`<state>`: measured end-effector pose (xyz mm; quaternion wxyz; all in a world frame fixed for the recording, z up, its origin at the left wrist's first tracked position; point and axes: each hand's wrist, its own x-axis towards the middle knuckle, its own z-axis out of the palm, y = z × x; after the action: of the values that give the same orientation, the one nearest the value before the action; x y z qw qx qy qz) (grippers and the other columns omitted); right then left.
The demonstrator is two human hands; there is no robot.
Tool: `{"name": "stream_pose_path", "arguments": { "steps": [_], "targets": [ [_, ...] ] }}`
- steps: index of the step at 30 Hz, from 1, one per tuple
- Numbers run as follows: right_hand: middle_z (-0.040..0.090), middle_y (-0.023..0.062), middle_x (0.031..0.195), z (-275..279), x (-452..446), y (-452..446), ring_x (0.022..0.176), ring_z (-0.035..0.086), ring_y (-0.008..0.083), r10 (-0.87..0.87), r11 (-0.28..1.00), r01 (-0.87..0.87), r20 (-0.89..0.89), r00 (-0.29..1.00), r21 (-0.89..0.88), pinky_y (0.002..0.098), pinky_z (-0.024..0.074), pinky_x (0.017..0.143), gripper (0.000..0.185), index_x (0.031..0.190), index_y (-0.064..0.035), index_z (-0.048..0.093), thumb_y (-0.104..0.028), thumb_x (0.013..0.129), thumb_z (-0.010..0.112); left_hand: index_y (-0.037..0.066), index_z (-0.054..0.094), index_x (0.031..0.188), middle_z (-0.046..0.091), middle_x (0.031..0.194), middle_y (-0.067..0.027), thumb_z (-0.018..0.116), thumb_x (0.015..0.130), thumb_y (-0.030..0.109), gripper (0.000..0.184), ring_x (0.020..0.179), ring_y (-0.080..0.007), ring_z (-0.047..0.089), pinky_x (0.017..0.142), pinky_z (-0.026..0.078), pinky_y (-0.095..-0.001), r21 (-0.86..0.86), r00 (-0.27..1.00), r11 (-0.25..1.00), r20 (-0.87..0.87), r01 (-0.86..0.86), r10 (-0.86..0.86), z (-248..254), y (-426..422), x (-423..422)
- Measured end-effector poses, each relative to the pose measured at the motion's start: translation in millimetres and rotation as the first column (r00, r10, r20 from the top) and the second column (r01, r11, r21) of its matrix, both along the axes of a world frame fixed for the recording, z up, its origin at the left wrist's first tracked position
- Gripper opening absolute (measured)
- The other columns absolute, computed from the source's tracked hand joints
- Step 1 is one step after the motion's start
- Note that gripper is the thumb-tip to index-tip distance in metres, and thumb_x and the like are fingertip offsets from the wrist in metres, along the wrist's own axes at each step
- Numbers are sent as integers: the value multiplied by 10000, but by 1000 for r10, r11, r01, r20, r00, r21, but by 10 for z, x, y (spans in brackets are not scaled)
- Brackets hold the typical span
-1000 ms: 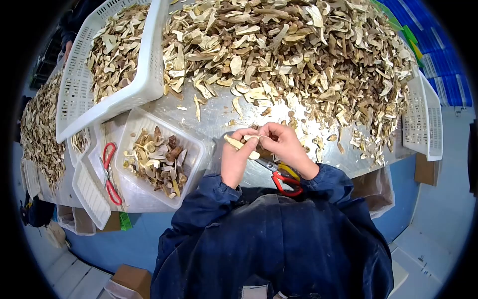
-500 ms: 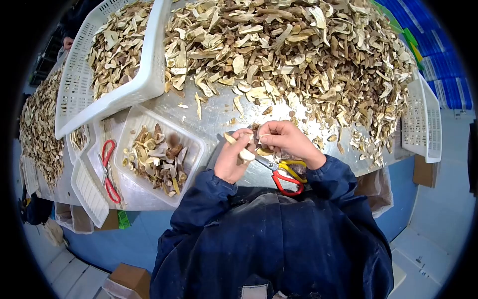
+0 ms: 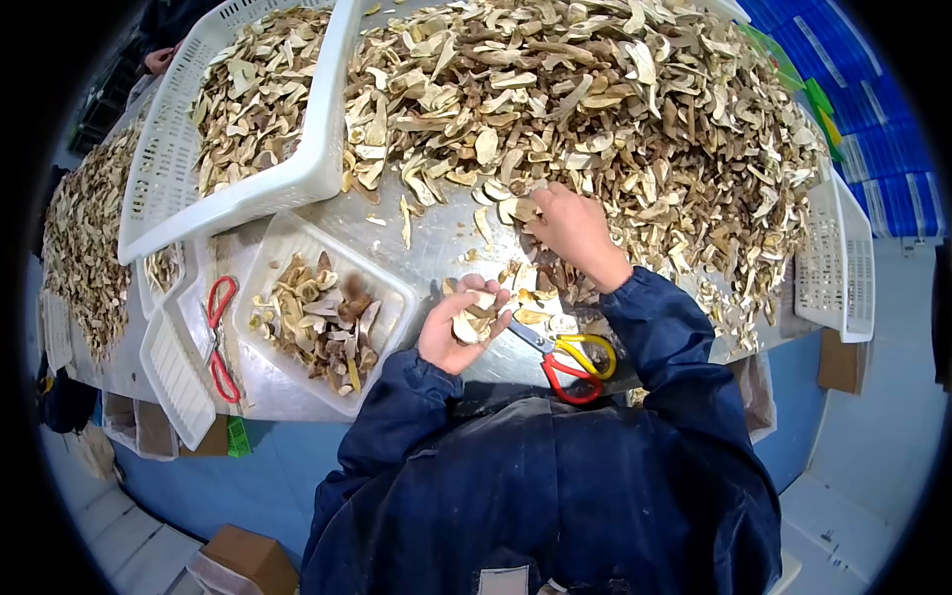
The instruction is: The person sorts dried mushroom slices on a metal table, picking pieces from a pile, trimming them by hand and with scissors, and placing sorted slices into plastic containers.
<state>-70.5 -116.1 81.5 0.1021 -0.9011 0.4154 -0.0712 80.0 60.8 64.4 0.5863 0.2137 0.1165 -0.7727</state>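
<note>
My left hand is palm-up above the metal table, its fingers curled around a few pale dried mushroom slices. At the near edge of the big mushroom pile, my right hand has its fingers bent down on a pale mushroom slice; its fingertips are partly hidden. Scissors with one red and one yellow handle lie between my hands, close to my body. Several loose slices lie by their blades. To the left stands a white plastic tray holding mushroom pieces.
A large white perforated basket full of slices stands upper left. Red-handled scissors and a ribbed white lid lie left of the tray. Another white basket is at the right edge. Another person's hand shows top left.
My right hand has moved from beside my left hand up and away to the pile's edge. My left hand has turned more palm-up, with slices in it. The view has shifted slightly.
</note>
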Motion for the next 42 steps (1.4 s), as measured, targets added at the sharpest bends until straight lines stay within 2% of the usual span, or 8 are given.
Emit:
{"name": "stream_pose_path", "arguments": {
  "steps": [5,10,14,17,23,27,34,42],
  "targets": [
    [610,83,847,388,-174,298,721,625,277,101,981,-133,212,972,142,377,496,612,260,999,-110,628,-249,780,654,73,536,1069,548,882,-23,511,943,217,193,813,-137,545,664,477,-252,-159,989,981,116,108,-90,-199,-19,51],
    [591,74,842,619,-232,714,747,614,258,307,930,-328,139,941,166,356,495,607,240,1001,-93,605,-220,800,640,-9,526,1170,570,871,-11,545,932,159,291,645,-67,517,551,430,-205,-27,826,984,547,177,-134,90,-76,-112],
    [610,89,878,658,-573,851,745,614,273,3,871,-174,350,937,459,368,502,624,336,1085,-97,583,-206,780,672,1,539,1128,560,859,-11,541,930,147,246,675,-74,514,578,431,-217,-11,824,996,563,88,-67,-53,35,-37],
    [597,103,871,498,-881,1223,742,610,283,5,934,-9,12,1000,357,379,504,616,404,1122,-84,557,-182,754,692,44,515,1128,537,913,0,549,927,171,240,697,-80,470,590,405,-220,-9,914,1000,404,-24,25,27,132,28],
    [534,159,913,150,-974,1754,885,573,297,7,988,6,-80,997,153,350,480,735,534,1256,-4,455,-104,753,605,56,511,1121,509,869,5,542,937,229,254,722,-93,464,600,391,-228,59,958,997,285,-48,29,44,292,58],
    [529,185,910,195,-958,1703,780,569,346,-66,946,61,5,998,318,397,482,685,635,1310,-5,423,-15,696,586,57,527,1104,530,855,-2,534,941,233,240,718,-96,478,592,386,-229,0,940,996,329,-91,86,187,308,29],
    [563,74,726,205,-1139,1621,656,551,165,-500,526,8,301,812,850,295,439,631,658,1293,-35,405,-188,752,747,55,538,1093,556,851,-13,528,943,219,222,718,-96,508,611,407,-245,-63,818,965,518,-256,251,420,302,-92],
    [560,189,989,448,-799,1614,891,574,330,-351,587,-155,423,835,794,379,450,780,759,1311,-24,353,-249,717,769,21,561,1079,573,819,-12,526,946,202,227,688,-90,524,616,428,-238,-171,767,943,549,-286,332,572,42,-451]
  ]
}}
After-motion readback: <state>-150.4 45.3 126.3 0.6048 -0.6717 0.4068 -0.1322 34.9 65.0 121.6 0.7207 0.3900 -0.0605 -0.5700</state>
